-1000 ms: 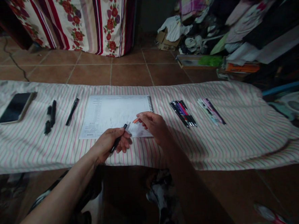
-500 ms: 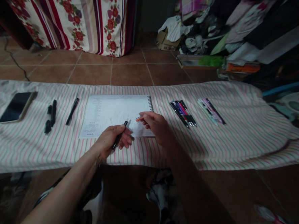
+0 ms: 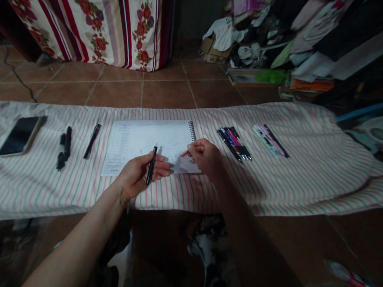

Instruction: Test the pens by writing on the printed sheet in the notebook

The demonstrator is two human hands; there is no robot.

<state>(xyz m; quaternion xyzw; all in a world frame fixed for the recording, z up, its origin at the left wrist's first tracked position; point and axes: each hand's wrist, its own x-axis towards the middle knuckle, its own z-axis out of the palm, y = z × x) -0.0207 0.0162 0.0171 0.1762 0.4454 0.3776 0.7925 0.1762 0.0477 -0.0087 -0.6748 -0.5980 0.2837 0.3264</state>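
My left hand (image 3: 136,173) pinches a black pen (image 3: 151,166) with its thumb, the other fingers spread behind it, palm turned up. In my right hand (image 3: 207,156) is a thin orange stick-like thing (image 3: 184,153), pinched at the fingertips; whether it is a pen or a pencil I cannot tell. Both hands hover over the near edge of a spiral-bound notebook (image 3: 145,133), its coil on the right side. Right of the notebook lies a row of dark and purple pens (image 3: 233,143). Farther right is a row of pastel and dark pens (image 3: 271,141).
Everything lies on a striped cloth (image 3: 310,175). Left of the notebook are a single black pen (image 3: 92,142), several black markers (image 3: 64,148) and a phone (image 3: 20,135). Beyond are a tiled floor (image 3: 165,93), a floral curtain (image 3: 116,31) and piled clothes (image 3: 223,33).
My left hand has turned and opened its fingers more, with the black pen now more upright. My right hand has moved slightly right, away from the left, with the orange thing.
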